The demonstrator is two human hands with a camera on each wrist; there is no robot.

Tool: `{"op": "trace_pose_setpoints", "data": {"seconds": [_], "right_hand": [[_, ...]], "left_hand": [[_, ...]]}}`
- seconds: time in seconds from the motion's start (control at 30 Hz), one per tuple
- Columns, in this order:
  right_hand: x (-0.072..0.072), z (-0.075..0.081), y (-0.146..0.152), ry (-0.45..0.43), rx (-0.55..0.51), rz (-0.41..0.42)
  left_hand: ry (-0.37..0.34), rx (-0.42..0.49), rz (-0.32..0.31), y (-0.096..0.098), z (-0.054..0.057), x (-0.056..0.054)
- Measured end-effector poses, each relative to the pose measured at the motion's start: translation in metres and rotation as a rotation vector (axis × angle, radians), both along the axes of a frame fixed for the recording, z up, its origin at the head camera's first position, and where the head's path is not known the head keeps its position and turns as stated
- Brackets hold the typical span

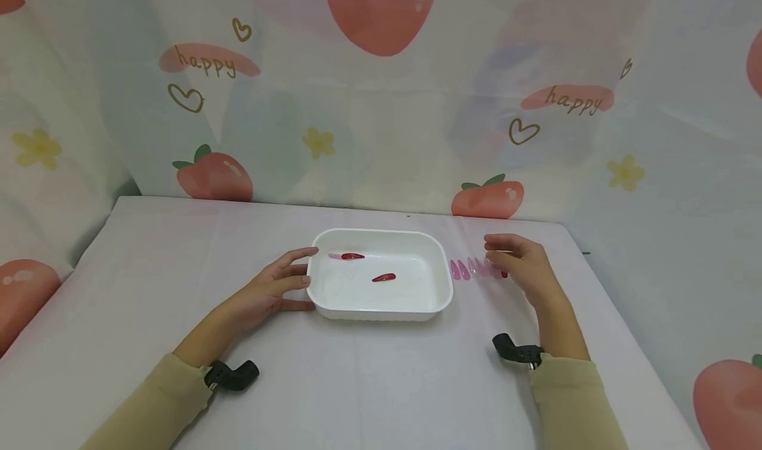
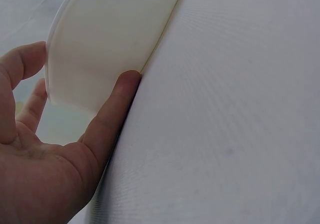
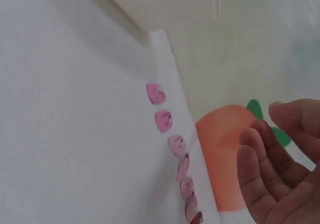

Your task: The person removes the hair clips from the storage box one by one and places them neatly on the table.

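Observation:
My left hand [image 1: 262, 296] rests against the left end of a white plastic tray [image 1: 381, 315], fingers fairly straight, tips at its rim and side wall. Inside lie a red snap hair clip [image 1: 383, 278] near the middle and another red hair clip [image 1: 353, 256], with a pale pink clip [image 1: 335, 256] end to end with it. To the tray's right runs a row of several pink hair clips [image 1: 455, 270], with a red one at its right end. Over that end hovers my right hand [image 1: 526, 265], fingers loosely bent. In the right wrist view, nothing shows between thumb and fingers.
A white cloth covers the table [image 1: 357, 384]. Behind it rises a printed fabric backdrop [image 1: 381, 119] with fruit, hearts and flowers, which continues along both sides. Black wrist mounts [image 1: 232, 375] stick out at both sleeves.

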State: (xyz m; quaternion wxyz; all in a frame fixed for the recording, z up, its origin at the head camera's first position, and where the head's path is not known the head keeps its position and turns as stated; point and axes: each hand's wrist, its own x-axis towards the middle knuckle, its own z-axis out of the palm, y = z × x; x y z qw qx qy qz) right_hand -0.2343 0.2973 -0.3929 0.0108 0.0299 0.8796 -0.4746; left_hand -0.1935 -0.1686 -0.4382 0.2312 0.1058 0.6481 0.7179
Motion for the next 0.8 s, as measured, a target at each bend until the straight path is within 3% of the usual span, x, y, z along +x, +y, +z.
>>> {"op": "trace_pose_setpoints", "data": {"seconds": [0.23,0.4,0.8], "right_hand": [[0.005,0.014,-0.027,0.077,-0.145,0.158],[0.006,0.016,-0.052,0.096,-0.17,0.265],[-0.006,0.029,-0.118,0.106,-0.302,0.396]], "left_hand": [[-0.006,0.001,0.011,0.003,-0.004,-0.001],[-0.005,0.001,0.004,0.004,-0.006,0.0],[-0.017,0.016,0.009,0.0,-0.002,-0.001]]}}
